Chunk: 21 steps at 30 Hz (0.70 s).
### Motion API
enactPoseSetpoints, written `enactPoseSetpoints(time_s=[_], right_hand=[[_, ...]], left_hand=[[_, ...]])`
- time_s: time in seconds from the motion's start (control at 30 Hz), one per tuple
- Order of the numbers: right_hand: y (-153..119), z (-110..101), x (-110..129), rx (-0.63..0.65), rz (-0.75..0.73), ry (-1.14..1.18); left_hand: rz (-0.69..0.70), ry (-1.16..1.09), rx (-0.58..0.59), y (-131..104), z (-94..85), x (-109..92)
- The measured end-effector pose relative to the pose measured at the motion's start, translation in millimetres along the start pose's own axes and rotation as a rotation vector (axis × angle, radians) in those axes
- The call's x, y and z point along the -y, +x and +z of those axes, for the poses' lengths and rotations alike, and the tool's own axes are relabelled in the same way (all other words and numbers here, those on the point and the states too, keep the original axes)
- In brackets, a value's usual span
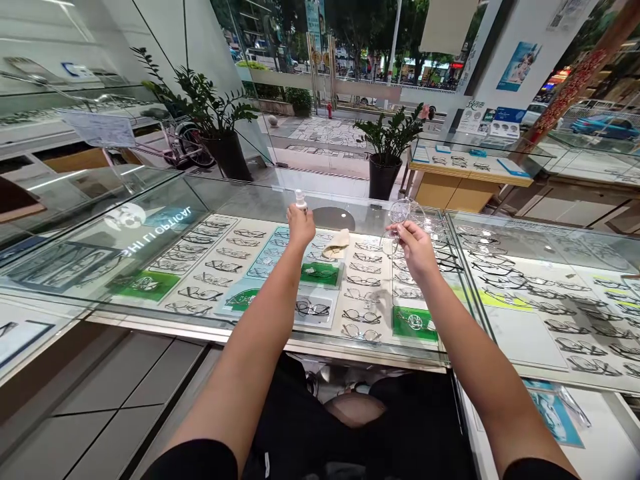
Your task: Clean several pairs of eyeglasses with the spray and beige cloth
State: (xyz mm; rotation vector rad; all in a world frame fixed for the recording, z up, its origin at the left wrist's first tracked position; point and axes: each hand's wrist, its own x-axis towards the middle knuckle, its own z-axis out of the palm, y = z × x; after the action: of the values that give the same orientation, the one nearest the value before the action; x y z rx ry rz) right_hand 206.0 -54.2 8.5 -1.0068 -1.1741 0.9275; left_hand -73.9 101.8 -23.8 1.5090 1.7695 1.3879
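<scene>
My left hand (301, 225) is wrapped round a small white spray bottle (300, 199), whose top sticks up above the fingers. In my right hand (413, 244) a pair of thin-framed, clear eyeglasses (401, 211) is pinched between thumb and fingers, held up over the glass counter. On the countertop between the two hands lies a crumpled beige cloth (337, 245). Neither hand touches it. Beneath the glass, rows of eyeglasses (365, 269) lie on a pale display board.
The glass showcase (320, 350) spans the width before me. Green cards (415, 323) lie among the frames. An open drawer (595, 433) juts out at lower right. Potted plants (385, 160) and a wooden display table (465, 179) stand beyond the counter.
</scene>
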Motion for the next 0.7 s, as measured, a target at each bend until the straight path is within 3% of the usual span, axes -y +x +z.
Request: enactPoseSetpoints(time_s=[0.17,0.4,0.47,0.57,0.6,0.63,0.67,0.7], right_hand=[[1,-1,-4,0.004,-0.014,0.047],[1,-1,-4,-0.003,-0.004,0.046],[1,-1,-3,-0.002,-0.006,0.052],[1,0,-3,-0.001,-0.005,0.041],[1,0,-2,-0.004,-0.004,0.036],[0,0,-2,-0.005,-0.004,0.033],[0,0,-2,-0.008,-0.005,0.033],[0,0,-2,-0.01,-0.005,0.033]], left_hand=[[-0.051,0.04,-0.005,4,-1.2,22],[-0.062,0.052,-0.016,2,2.5,28],[-0.056,0.054,-0.058,-4,2.8,21],[0.024,0.075,-0.226,-18,2.1,-2],[0.123,0.09,-0.322,-25,1.9,-12],[0.239,0.112,-0.333,-32,2.0,-23],[0.338,0.148,-0.246,-39,2.4,-33],[0.413,0.207,-0.086,-47,3.4,-41]])
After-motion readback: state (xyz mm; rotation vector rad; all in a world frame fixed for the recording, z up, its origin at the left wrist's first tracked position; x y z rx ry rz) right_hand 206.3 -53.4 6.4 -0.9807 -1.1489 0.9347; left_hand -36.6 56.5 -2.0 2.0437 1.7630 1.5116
